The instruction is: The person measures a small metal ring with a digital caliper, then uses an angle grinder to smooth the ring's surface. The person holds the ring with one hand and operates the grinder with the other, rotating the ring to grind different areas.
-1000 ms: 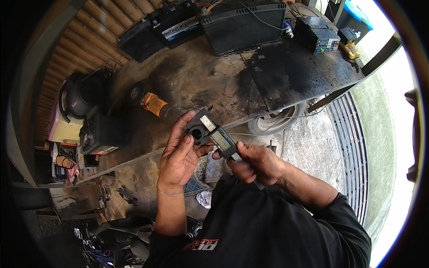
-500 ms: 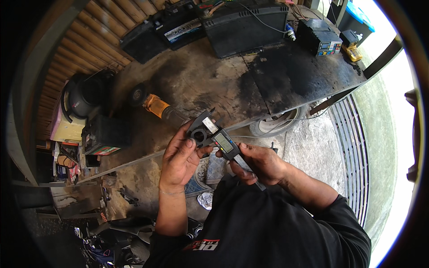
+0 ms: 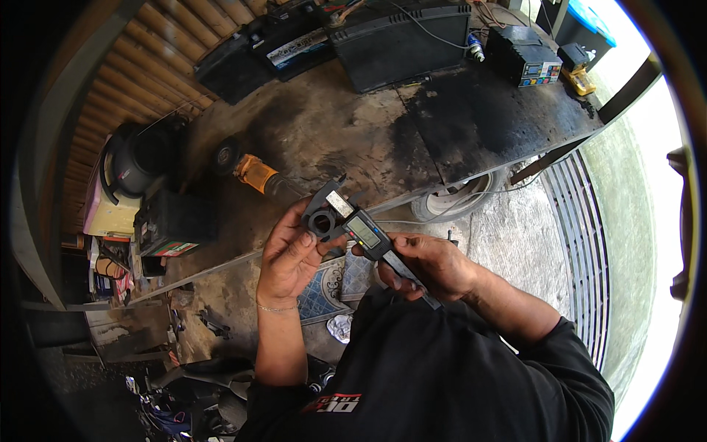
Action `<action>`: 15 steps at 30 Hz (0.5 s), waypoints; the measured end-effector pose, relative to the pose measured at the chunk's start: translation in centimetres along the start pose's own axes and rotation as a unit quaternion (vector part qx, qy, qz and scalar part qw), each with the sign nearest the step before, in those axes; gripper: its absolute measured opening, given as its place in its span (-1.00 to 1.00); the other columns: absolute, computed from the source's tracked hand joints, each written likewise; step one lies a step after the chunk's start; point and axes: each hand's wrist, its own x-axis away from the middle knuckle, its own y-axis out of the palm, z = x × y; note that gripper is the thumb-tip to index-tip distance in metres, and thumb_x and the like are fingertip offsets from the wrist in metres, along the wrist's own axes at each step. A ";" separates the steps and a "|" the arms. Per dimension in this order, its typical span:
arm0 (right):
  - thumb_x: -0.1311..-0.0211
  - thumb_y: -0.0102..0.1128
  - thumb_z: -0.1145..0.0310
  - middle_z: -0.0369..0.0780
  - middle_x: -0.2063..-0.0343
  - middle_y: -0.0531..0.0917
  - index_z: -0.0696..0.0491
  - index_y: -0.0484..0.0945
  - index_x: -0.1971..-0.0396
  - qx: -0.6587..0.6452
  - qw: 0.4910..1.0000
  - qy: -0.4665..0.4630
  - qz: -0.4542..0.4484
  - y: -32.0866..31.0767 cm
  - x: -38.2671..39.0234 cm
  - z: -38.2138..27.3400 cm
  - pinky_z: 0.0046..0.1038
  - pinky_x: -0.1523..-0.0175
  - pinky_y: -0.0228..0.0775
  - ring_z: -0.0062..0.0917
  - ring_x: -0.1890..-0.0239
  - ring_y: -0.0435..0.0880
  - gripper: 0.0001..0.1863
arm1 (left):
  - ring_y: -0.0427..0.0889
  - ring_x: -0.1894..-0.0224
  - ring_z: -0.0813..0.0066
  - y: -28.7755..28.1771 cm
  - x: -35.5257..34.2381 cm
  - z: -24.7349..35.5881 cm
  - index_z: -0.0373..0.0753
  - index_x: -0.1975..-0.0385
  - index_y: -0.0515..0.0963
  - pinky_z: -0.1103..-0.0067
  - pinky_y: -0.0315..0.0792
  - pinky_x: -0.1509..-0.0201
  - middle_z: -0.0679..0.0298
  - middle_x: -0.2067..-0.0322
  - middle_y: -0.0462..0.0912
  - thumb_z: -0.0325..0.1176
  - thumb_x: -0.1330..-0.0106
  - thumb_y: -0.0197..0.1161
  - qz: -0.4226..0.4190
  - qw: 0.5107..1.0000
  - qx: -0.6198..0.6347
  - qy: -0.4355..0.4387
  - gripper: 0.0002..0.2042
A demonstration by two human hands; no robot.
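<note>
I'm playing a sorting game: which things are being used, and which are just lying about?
Being used:
dark ring, in the left hand
digital caliper, in the right hand

Seemingly just lying about:
orange grinder on the bench
big black battery
patterned floor mat

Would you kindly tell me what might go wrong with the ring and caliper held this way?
The left hand holds the black ring at the jaws of the digital caliper, so the ring might slip and drop if that grip loosens. Its alignment is hard to judge here; a slight tilt could spoil the reading. The right hand holds the caliper, and a shifting thumb might nudge its slider.
</note>
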 end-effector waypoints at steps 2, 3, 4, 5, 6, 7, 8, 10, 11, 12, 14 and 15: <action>-0.65 -0.21 -0.03 -0.31 0.38 0.54 0.14 0.44 -0.20 0.009 1.000 -0.003 -0.009 -0.2 0.0 -0.1 -0.70 0.52 0.23 -0.74 0.49 0.44 -0.46 | 0.60 -0.25 0.10 -0.1 0.0 0.1 -0.38 -0.42 0.22 0.21 0.57 -0.32 -0.04 -0.25 0.52 -0.37 -0.50 0.20 0.007 1.000 -0.005 -0.003 -0.44; -0.61 -0.14 -0.08 -0.31 0.40 0.54 0.16 0.40 -0.26 0.024 1.000 0.002 0.000 -0.2 0.1 -0.2 -0.70 0.52 0.21 -0.73 0.50 0.42 -0.40 | 0.62 -0.21 0.12 -0.2 0.0 0.2 -0.38 -0.41 0.22 0.24 0.58 -0.26 -0.03 -0.22 0.54 -0.35 -0.49 0.23 -0.001 1.000 -0.023 -0.009 -0.43; -0.56 -0.08 -0.13 -0.31 0.43 0.53 0.18 0.37 -0.32 0.038 0.999 0.007 0.006 -0.3 0.2 -0.3 -0.70 0.52 0.20 -0.72 0.51 0.41 -0.32 | 0.65 -0.17 0.13 -0.3 0.0 0.4 -0.38 -0.41 0.23 0.27 0.59 -0.20 -0.02 -0.19 0.56 -0.34 -0.48 0.25 -0.010 0.999 -0.041 -0.016 -0.42; -0.51 -0.02 -0.18 -0.30 0.46 0.53 0.19 0.34 -0.38 0.050 0.999 0.008 0.007 -0.3 0.3 -0.4 -0.71 0.52 0.18 -0.72 0.52 0.39 -0.23 | 0.67 -0.13 0.15 -0.5 0.1 0.5 -0.38 -0.40 0.23 0.31 0.61 -0.14 -0.01 -0.16 0.58 -0.32 -0.46 0.27 -0.020 0.998 -0.062 -0.022 -0.41; -0.52 -0.03 -0.18 -0.30 0.46 0.52 0.20 0.35 -0.37 0.057 0.998 0.020 0.015 -0.4 0.4 -0.5 -0.70 0.53 0.18 -0.71 0.52 0.39 -0.25 | 0.67 -0.08 0.23 -0.7 0.1 0.7 -0.39 -0.38 0.26 0.38 0.59 -0.09 0.03 -0.12 0.60 -0.31 -0.45 0.30 -0.025 0.997 -0.072 -0.032 -0.41; -0.53 -0.04 -0.18 -0.30 0.47 0.52 0.20 0.36 -0.35 0.060 0.998 0.028 0.018 -0.5 0.6 -0.6 -0.70 0.53 0.17 -0.71 0.52 0.38 -0.26 | 0.67 -0.03 0.31 -0.9 0.2 0.9 -0.40 -0.36 0.28 0.46 0.58 -0.04 0.07 -0.08 0.61 -0.30 -0.44 0.32 -0.033 0.995 -0.086 -0.041 -0.41; -0.54 -0.05 -0.17 -0.30 0.47 0.52 0.20 0.38 -0.34 0.056 0.998 0.032 0.011 -0.5 0.7 -0.6 -0.70 0.54 0.17 -0.71 0.53 0.38 -0.27 | 0.68 0.02 0.40 -1.1 0.3 1.0 -0.41 -0.34 0.30 0.53 0.56 0.01 0.11 -0.04 0.62 -0.29 -0.43 0.35 -0.051 0.994 -0.093 -0.037 -0.42; -0.61 -0.11 -0.08 -0.31 0.45 0.53 0.14 0.44 -0.13 0.052 0.998 0.036 0.011 -0.6 0.7 -0.6 -0.70 0.54 0.19 -0.73 0.51 0.41 -0.46 | 0.68 0.06 0.42 -1.2 0.5 1.1 -0.40 -0.30 0.33 0.56 0.55 0.04 0.13 -0.02 0.63 -0.28 -0.41 0.37 -0.037 0.991 -0.119 -0.049 -0.43; -0.64 -0.14 -0.04 -0.31 0.44 0.53 0.11 0.47 -0.03 0.042 0.998 0.042 0.008 -0.6 0.7 -0.5 -0.70 0.54 0.20 -0.74 0.51 0.42 -0.53 | 0.68 0.08 0.43 -1.2 0.6 1.1 -0.40 -0.29 0.34 0.58 0.54 0.06 0.14 -0.01 0.63 -0.28 -0.40 0.39 -0.037 0.990 -0.131 -0.048 -0.43; -0.61 -0.11 -0.09 -0.30 0.45 0.52 0.13 0.45 -0.11 0.056 0.998 0.034 0.006 -0.7 0.7 -0.5 -0.70 0.55 0.18 -0.73 0.51 0.40 -0.46 | 0.68 0.05 0.39 -1.2 0.7 1.1 -0.39 -0.29 0.33 0.54 0.53 0.06 0.13 -0.02 0.63 -0.29 -0.38 0.40 -0.027 0.990 -0.125 -0.051 -0.42; -0.54 -0.05 -0.19 -0.30 0.48 0.51 0.18 0.41 -0.28 0.076 0.997 0.030 0.009 -0.6 0.7 -0.4 -0.69 0.55 0.15 -0.72 0.53 0.37 -0.29 | 0.68 -0.01 0.29 -1.0 0.8 1.0 -0.37 -0.31 0.30 0.47 0.52 0.06 0.09 -0.03 0.63 -0.31 -0.35 0.41 -0.010 0.992 -0.116 -0.056 -0.39; -0.54 -0.04 -0.19 -0.30 0.48 0.51 0.18 0.41 -0.28 0.075 0.997 0.026 0.011 -0.6 0.8 -0.3 -0.69 0.55 0.15 -0.72 0.53 0.37 -0.29 | 0.68 -0.02 0.29 -0.9 0.8 1.0 -0.37 -0.31 0.30 0.47 0.52 0.04 0.09 -0.04 0.63 -0.32 -0.35 0.41 -0.008 0.992 -0.112 -0.057 -0.40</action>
